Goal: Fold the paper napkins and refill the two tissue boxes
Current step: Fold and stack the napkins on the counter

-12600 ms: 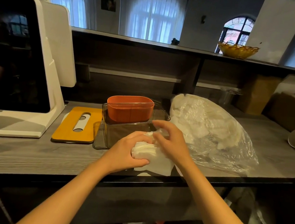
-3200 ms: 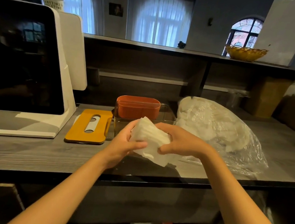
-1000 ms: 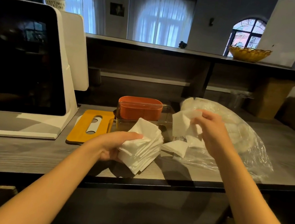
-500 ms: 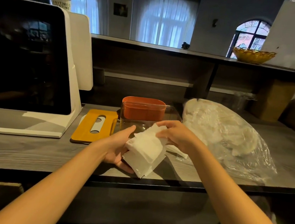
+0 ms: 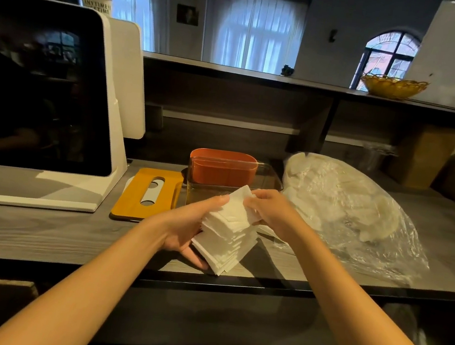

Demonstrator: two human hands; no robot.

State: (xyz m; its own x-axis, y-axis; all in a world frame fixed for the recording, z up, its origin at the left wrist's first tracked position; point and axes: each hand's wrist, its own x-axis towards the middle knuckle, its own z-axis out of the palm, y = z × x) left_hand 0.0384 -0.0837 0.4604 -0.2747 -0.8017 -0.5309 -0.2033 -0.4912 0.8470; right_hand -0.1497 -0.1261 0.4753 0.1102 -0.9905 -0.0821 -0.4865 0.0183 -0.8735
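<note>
Both hands, left (image 5: 185, 230) and right (image 5: 268, 211), grip one napkin stack (image 5: 227, 232) before two nested boxes (image 5: 222, 167), one lid (image 5: 148, 192), one bag (image 5: 345, 207), seemingly of napkins.

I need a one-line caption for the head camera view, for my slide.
Left hand holds a stack of white folded paper napkins while right hand pinches its top.

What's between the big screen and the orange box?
In the head view, a yellow lid with a slot lies flat on the counter between the screen and the orange box.
</note>
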